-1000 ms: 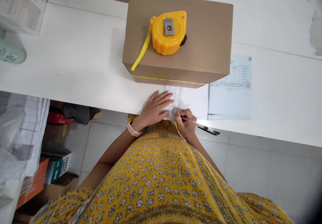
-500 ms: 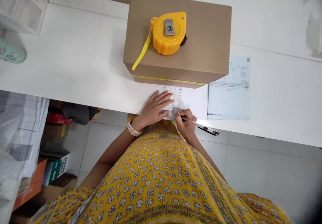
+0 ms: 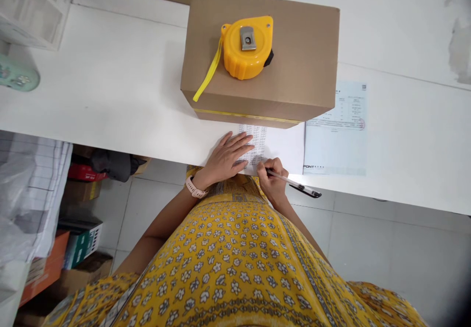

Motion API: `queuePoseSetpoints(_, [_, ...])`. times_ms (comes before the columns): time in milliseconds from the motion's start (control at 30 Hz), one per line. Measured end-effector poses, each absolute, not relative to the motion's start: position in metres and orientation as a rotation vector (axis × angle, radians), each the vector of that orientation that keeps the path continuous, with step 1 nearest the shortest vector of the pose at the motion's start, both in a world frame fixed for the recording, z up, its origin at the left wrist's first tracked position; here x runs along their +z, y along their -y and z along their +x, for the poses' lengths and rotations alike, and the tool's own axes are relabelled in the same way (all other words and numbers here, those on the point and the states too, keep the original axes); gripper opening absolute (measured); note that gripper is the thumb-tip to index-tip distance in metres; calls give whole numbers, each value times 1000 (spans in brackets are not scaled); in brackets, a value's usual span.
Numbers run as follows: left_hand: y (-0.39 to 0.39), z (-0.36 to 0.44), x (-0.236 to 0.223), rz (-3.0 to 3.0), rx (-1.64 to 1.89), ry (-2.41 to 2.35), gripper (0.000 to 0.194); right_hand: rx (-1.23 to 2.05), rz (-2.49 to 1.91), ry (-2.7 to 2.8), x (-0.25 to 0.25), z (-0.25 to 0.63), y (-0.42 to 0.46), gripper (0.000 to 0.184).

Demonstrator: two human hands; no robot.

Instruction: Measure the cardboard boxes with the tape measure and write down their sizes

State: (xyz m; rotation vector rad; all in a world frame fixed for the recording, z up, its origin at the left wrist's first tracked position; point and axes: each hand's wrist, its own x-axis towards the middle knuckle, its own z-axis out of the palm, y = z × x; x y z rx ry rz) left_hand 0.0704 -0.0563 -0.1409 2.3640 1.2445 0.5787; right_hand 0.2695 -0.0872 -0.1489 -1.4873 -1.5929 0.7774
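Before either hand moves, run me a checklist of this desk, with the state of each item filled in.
1. Pen gripped in the right hand: ok.
2. Left hand palm down on the written sheet: ok.
3. Pen tip touching the paper: cannot tell, the right hand hides it.
4. Whole sheet in view: not ok, the cardboard box hides its far end.
5. Tape measure resting on top of the box: ok.
6. Pale blue document clear of both hands: ok.
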Motion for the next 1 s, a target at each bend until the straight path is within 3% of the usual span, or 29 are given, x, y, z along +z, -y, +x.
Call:
queuePoseSetpoints(767, [56,70,-139,2360,554,-1263,39,792,-1448,1422,-145,267,89,27])
queuePoseSetpoints(1000, [54,69,-141,2373,533,-1256,41,304,-1636,1460,-142,324,35,14])
